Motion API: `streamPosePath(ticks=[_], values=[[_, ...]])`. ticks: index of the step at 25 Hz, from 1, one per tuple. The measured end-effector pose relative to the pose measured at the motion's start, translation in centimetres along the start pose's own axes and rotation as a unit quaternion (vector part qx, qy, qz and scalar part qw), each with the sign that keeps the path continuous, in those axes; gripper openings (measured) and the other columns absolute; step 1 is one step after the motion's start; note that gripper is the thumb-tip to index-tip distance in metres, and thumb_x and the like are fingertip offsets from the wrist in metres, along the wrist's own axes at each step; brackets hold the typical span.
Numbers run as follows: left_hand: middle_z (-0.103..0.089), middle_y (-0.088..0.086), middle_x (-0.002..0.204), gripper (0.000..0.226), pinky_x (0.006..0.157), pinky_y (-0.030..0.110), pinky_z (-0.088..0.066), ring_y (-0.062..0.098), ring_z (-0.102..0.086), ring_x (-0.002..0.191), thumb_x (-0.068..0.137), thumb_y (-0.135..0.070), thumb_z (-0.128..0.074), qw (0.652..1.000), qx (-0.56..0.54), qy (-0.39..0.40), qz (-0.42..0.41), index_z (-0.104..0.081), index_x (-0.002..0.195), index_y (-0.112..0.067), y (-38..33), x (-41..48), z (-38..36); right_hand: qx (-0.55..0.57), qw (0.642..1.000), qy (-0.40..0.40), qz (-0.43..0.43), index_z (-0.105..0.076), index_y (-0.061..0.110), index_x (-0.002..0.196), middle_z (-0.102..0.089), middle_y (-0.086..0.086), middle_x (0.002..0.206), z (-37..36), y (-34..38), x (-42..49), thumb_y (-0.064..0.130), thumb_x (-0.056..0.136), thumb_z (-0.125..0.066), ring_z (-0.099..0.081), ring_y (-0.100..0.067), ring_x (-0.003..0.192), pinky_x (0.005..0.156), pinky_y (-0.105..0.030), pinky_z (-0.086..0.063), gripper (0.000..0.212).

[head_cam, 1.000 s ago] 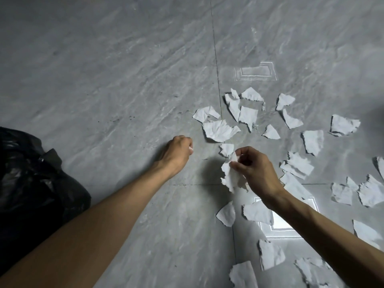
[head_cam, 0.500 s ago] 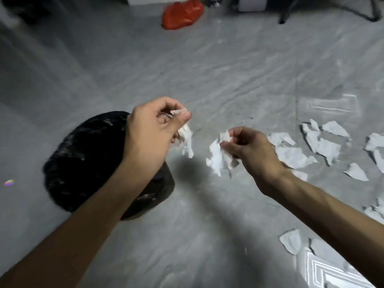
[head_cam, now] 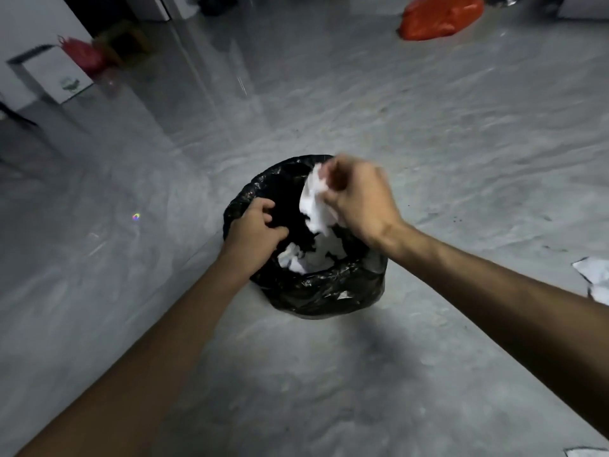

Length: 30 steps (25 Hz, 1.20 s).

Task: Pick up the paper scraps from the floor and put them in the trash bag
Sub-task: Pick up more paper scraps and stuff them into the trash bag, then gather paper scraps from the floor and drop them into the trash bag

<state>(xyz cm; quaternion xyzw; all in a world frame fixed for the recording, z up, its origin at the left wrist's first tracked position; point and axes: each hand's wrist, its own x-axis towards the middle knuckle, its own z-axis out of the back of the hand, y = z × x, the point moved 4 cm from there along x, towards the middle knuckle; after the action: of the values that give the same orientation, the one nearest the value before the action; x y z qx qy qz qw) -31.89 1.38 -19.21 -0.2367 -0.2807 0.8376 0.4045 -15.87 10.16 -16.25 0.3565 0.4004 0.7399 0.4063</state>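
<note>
A black trash bag (head_cam: 316, 291) sits open-mouthed on the grey marbled floor (head_cam: 428, 127) at the centre of the frame. The left forearm runs up from the lower left corner, and the left hand (head_cam: 253, 230) is bent down at the wrist over the bag's left rim, fingers curled and pinching the black plastic there. The right forearm comes in from the right edge and slants up toward the centre; the right hand (head_cam: 357, 201) hovers over the bag's mouth, back of the hand toward the camera, fingers closed around a crumpled bunch of white paper scraps (head_cam: 313, 202) that hangs down from the fist into the opening. This hand is slightly motion-blurred.

More white scraps in the bag (head_cam: 309, 255) lie in the lower part of the opening. At the right edge of the frame, loose scraps on the floor (head_cam: 593, 273) are partly cut off, with another sliver at the lower right corner.

An orange plastic bag (head_cam: 440, 16) lies on the floor at the upper right, and a white box (head_cam: 57, 74) stands at the upper left.
</note>
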Motion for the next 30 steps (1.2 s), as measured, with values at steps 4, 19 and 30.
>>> streamPosePath(ticks=[4,19,30], values=[[-0.062,-0.001,0.107,0.032,0.075,0.023,-0.047,0.017,-0.064,0.084,0.079,-0.009,-0.062,0.993,-0.024,-0.063,-0.097,-0.058,0.107,-0.026,-3.0,-1.8,-0.5,-0.065,0.997,0.036,-0.007,-0.070,0.022,0.095,-0.069,0.006,0.090,1.9,-2.0,-1.9,0.011,0.080,-0.067,-0.065,-0.010,0.087,0.085,-0.024,-0.052,0.019],[-0.067,-0.008,0.099,0.027,0.074,0.027,-0.050,0.003,-0.059,0.073,0.076,-0.028,-0.071,0.825,0.097,0.421,-0.363,-0.061,0.101,-0.029,-20.3,-19.6,-28.2,-0.313,0.889,0.092,-0.320,-0.065,0.022,0.116,-0.065,-0.005,0.110,27.6,-21.2,-35.4,0.029,0.080,-0.075,-0.063,-0.023,0.098,0.083,-0.032,-0.050,0.038],[-0.056,0.000,0.096,0.021,0.073,0.034,-0.048,0.020,-0.059,0.083,0.080,-0.021,-0.073,0.708,0.225,0.450,-0.496,-0.059,0.096,-0.015,-8.6,-25.6,-38.5,-0.315,0.923,0.055,-0.214,-0.059,0.011,0.078,-0.059,-0.004,0.085,24.2,-22.9,-41.3,0.056,0.089,-0.048,-0.054,-0.023,0.081,0.068,-0.034,-0.045,0.047]])
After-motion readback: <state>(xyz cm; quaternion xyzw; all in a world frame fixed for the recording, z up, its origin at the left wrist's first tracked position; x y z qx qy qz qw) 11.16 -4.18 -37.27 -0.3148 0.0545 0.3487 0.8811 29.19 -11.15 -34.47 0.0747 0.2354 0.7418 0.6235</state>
